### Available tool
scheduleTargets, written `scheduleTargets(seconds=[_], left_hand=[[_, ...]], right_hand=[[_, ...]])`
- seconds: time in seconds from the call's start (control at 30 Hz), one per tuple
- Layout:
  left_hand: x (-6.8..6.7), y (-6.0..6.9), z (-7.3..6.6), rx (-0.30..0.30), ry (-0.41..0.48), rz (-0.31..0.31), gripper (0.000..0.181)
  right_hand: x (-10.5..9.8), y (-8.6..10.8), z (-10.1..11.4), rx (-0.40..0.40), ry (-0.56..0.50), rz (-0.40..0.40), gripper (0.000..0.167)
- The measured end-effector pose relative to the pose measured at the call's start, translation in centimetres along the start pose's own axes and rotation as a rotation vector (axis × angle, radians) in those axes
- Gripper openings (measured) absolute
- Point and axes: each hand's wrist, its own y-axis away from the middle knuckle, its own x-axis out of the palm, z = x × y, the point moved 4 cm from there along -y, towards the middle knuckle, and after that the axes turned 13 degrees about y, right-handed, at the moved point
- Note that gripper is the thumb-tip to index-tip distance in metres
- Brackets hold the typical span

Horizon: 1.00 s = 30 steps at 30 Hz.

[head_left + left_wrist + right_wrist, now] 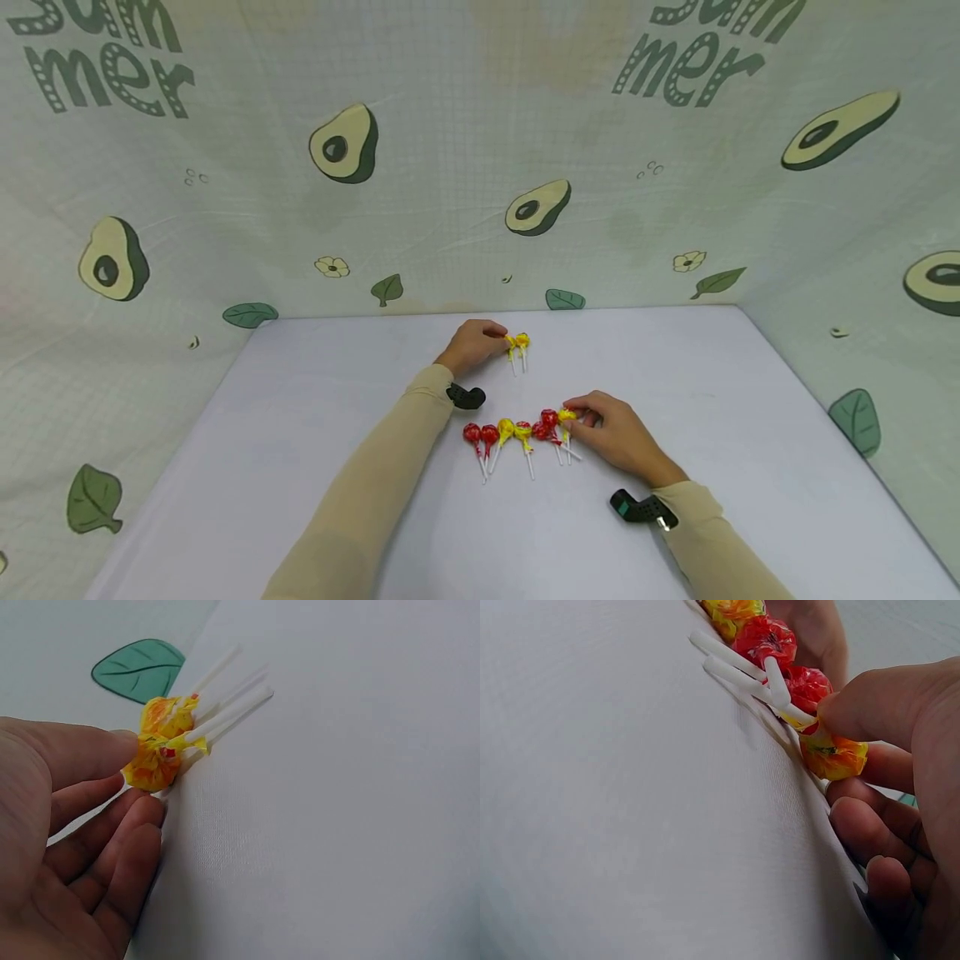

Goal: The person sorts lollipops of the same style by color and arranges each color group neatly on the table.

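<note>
My left hand (476,346) is toward the back of the table, its thumb and fingers pinching the wrapped head of a yellow lollipop (152,766). Right beside that one lies a second yellow lollipop (522,341), stick toward me. Nearer to me, my right hand (617,431) pinches another yellow lollipop (834,756) by its head at the right end of a row. Next to it are two red lollipops (550,418) close together, one stick crossing the others. Further left in the row come two yellow lollipops (506,430) and two red lollipops (489,435).
The lollipops lie on a white table (315,433). A cloth backdrop (450,133) printed with avocados and leaves rises behind the table and along its sides. Black bands (467,397) are worn on both wrists over beige sleeves.
</note>
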Motion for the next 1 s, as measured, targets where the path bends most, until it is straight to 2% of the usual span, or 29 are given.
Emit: scheduleTargets(seconds=[0.37, 0.5, 0.6, 0.7, 0.87, 1.0], left_hand=[[-1.5, 1.5, 0.5, -0.01, 0.034, 0.006, 0.027], [-1.7, 2.7, 0.2, 0.019, 0.026, 0.039, 0.026], [-1.7, 3.7, -0.2, 0.049, 0.006, 0.065, 0.028], [-1.7, 5.1, -0.2, 0.053, 0.007, 0.077, 0.031], [-1.8, 7.9, 0.2, 0.043, 0.049, 0.056, 0.033], [-1.8, 9.8, 0.7, 0.047, 0.047, 0.033, 0.031]], right_hand=[[0.1, 0.0, 0.2, 0.004, 0.007, 0.01, 0.027], [0.1, 0.0, 0.0, 0.009, 0.01, 0.006, 0.026], [0.2, 0.0, -0.1, 0.018, 0.013, 0.005, 0.025], [0.3, 0.0, -0.2, 0.023, 0.014, 0.003, 0.025], [0.4, 0.0, -0.1, 0.024, 0.021, -0.014, 0.025], [0.3, -0.1, -0.1, 0.024, 0.038, -0.034, 0.024]])
